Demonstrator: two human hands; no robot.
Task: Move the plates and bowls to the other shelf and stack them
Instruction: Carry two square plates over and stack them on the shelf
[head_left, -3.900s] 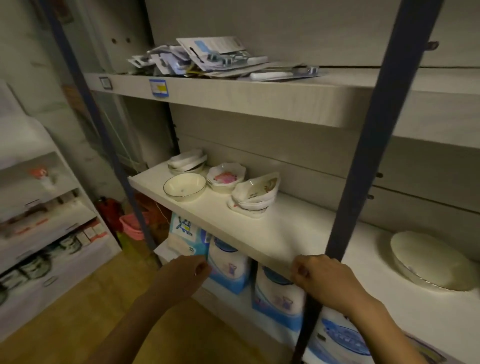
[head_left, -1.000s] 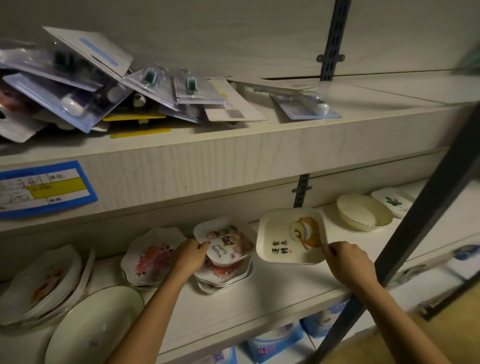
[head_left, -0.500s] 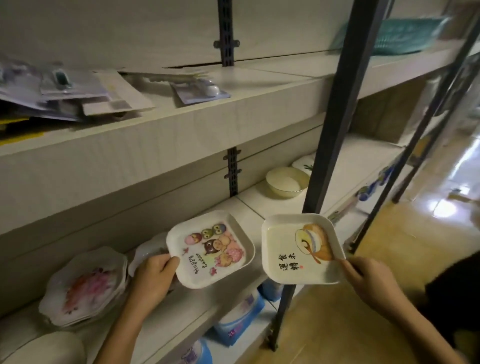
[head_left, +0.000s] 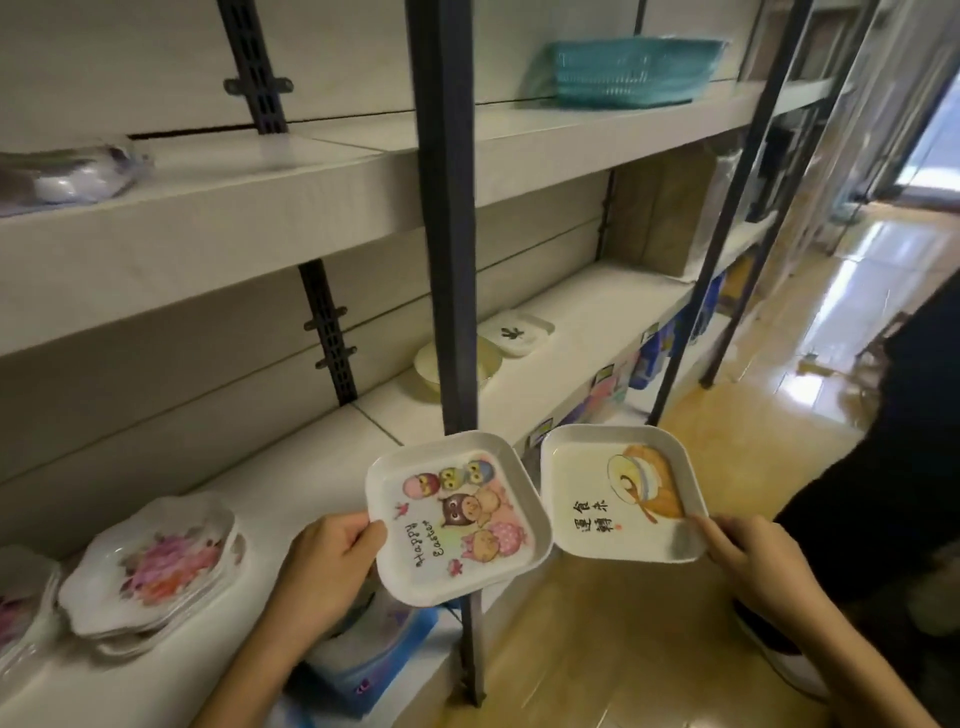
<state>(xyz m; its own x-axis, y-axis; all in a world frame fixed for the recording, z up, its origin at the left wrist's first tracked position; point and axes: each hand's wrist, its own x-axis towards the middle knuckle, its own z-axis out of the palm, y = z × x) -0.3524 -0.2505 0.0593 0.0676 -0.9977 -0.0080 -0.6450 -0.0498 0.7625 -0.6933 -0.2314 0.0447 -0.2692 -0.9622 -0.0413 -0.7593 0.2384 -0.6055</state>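
My left hand (head_left: 324, 564) grips the left edge of a square white plate with cartoon owls and pigs (head_left: 454, 517). My right hand (head_left: 753, 553) pinches the right corner of a square white plate with an orange drawing and dark characters (head_left: 621, 493). Both plates hang level in the air in front of the shelf edge, side by side and almost touching. A stack of scalloped flower plates (head_left: 156, 566) lies on the middle shelf (head_left: 322, 467) at the left. Beyond the dark post (head_left: 449, 260), a cream bowl (head_left: 485, 364) and a small square white dish (head_left: 517, 332) sit on the same shelf level.
A teal basket (head_left: 628, 70) stands on the upper shelf at the right. Packaged goods (head_left: 67, 174) lie on the upper shelf at the left. Blue packages (head_left: 374, 660) fill the shelf below. More dark posts (head_left: 727, 208) line the aisle, and a person in dark clothes (head_left: 914, 467) stands right.
Both hands lifted the two square plates off the left shelf section and carried them rightwards, past the dark post. The view has swung right along the aisle.
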